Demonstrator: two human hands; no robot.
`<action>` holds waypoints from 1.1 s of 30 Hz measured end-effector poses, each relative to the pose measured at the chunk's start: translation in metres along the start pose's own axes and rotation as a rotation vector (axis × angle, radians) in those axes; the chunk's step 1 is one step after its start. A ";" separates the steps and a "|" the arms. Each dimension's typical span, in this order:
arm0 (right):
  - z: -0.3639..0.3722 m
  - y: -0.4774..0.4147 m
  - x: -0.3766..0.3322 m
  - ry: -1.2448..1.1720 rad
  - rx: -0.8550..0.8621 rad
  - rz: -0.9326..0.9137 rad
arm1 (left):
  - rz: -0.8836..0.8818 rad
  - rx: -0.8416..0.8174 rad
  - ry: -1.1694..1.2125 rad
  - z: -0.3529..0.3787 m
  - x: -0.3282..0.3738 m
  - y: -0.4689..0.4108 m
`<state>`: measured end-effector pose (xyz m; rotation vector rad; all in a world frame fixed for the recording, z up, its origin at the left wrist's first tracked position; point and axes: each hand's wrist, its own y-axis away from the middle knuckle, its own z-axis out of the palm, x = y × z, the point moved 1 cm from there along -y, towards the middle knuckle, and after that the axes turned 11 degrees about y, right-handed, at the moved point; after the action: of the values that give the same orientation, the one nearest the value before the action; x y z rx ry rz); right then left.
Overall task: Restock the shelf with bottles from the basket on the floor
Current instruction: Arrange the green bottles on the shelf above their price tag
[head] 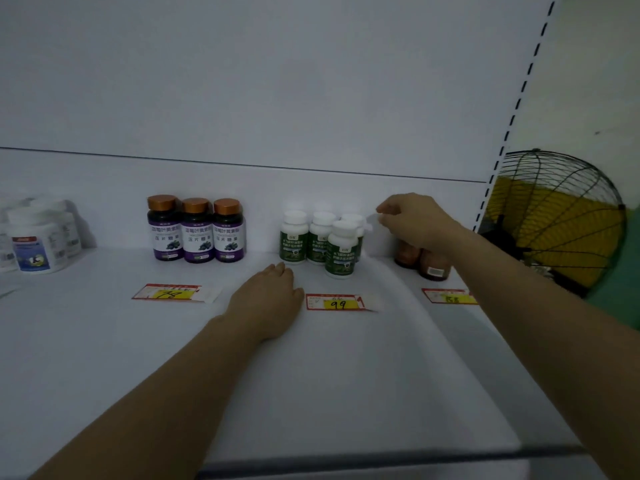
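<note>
Left hand (268,299) flat; right hand (412,220) curled (beside bottles (341,251)).

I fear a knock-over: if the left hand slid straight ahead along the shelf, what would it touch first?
Probably the leftmost green-label bottle, standing close ahead of the left hand; depth is unclear.

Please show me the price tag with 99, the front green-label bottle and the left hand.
price tag with 99 (337,304): head view, yellow field.
front green-label bottle (341,255): head view, label.
left hand (268,301): head view, back of hand.
</note>
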<state>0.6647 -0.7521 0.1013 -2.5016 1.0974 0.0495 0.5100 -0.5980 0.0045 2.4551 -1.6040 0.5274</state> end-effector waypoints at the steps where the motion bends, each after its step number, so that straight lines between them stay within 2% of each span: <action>1: -0.008 0.004 0.004 0.012 0.013 -0.011 | -0.003 0.029 -0.004 -0.002 0.006 0.002; 5: -0.040 0.016 0.027 0.021 0.043 -0.015 | 0.035 0.066 0.022 -0.011 0.047 0.013; 9: -0.063 0.021 0.056 0.016 0.041 -0.006 | 0.171 0.086 0.057 -0.006 0.103 0.016; 16: -0.058 0.014 0.103 0.061 0.013 -0.043 | 0.158 0.027 0.085 0.040 0.186 -0.009; 22: -0.020 0.006 0.122 -0.079 -0.045 -0.007 | 0.063 -0.019 0.007 0.074 0.192 -0.040; 33: 0.031 0.010 0.128 -0.428 0.157 0.062 | 0.050 -0.044 -0.077 0.090 0.186 -0.049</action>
<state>0.7497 -0.8359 0.0448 -2.1785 0.9543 0.4747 0.6400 -0.7653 -0.0060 2.4376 -1.6907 0.4047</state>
